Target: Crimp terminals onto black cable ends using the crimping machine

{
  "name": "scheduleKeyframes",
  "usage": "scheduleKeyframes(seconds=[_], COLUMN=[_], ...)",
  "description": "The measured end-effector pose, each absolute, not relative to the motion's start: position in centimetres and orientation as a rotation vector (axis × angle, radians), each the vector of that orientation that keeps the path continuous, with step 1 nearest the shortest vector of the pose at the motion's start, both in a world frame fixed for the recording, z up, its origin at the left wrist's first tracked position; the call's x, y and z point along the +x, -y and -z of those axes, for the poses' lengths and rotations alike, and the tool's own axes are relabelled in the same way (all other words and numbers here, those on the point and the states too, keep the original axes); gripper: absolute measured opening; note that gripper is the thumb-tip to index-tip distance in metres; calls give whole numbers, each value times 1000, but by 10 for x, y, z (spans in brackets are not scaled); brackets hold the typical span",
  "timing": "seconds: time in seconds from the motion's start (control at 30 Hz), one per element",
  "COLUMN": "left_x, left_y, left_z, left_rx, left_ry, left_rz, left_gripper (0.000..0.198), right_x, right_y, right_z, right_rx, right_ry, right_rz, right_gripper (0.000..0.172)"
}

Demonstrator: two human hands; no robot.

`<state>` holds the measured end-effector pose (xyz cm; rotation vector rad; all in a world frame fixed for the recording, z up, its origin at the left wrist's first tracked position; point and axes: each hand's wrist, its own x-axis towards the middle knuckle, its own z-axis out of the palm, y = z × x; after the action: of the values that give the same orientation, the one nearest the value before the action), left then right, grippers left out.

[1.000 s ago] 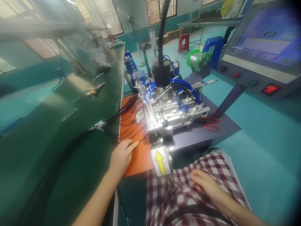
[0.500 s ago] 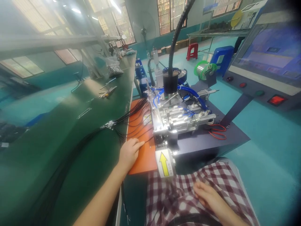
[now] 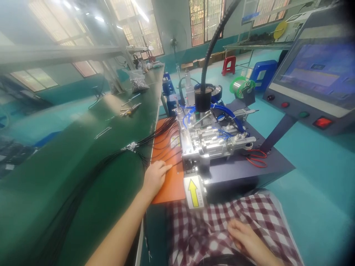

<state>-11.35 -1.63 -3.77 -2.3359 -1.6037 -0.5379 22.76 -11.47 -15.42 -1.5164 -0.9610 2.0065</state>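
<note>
My left hand (image 3: 155,178) rests over the orange plate (image 3: 168,190), its thumb and forefinger closed on a thin black cable (image 3: 177,163) that runs into the side of the metal machine (image 3: 199,142). Several more black cables (image 3: 163,129) fan across the plate toward the machine from a thick bundle (image 3: 102,162) on the green bench. Over the checked cloth on my lap, my right hand (image 3: 242,234) hovers or rests with its fingers curled together; nothing shows in it. A white label with a yellow arrow (image 3: 193,193) sits at the machine's near corner.
To the left runs the green bench (image 3: 116,188) with loose metal tools (image 3: 130,109) and a bag of small parts (image 3: 138,83). A screen panel with buttons (image 3: 316,85) stands at the right. Behind the machine is a wire spool (image 3: 242,88); a black hose (image 3: 212,51) rises above.
The whole view has shifted slightly as the head moved. My left hand keeps its place at the cable. My right hand stays over the lap, nearly still.
</note>
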Motion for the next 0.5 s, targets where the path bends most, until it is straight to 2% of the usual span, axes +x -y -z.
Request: scheduleKeyframes(seconds=[0.13,0.27,0.5], left_x=[-115,-116,-116], left_y=[16,15,14], left_z=[37,39,41], left_rx=[-2357,-2394,-2463], left_ry=[1614,1654,1805], left_rz=[540,537,488], left_gripper=[32,18,31], right_x=[228,228,224], right_y=[114,114,114], right_z=[154,152,146], right_rx=[-1492,-1499,-1530], right_ry=[972,986,1026], right_rz=[-2011,-2008,-2045], right_gripper=[42,41,44])
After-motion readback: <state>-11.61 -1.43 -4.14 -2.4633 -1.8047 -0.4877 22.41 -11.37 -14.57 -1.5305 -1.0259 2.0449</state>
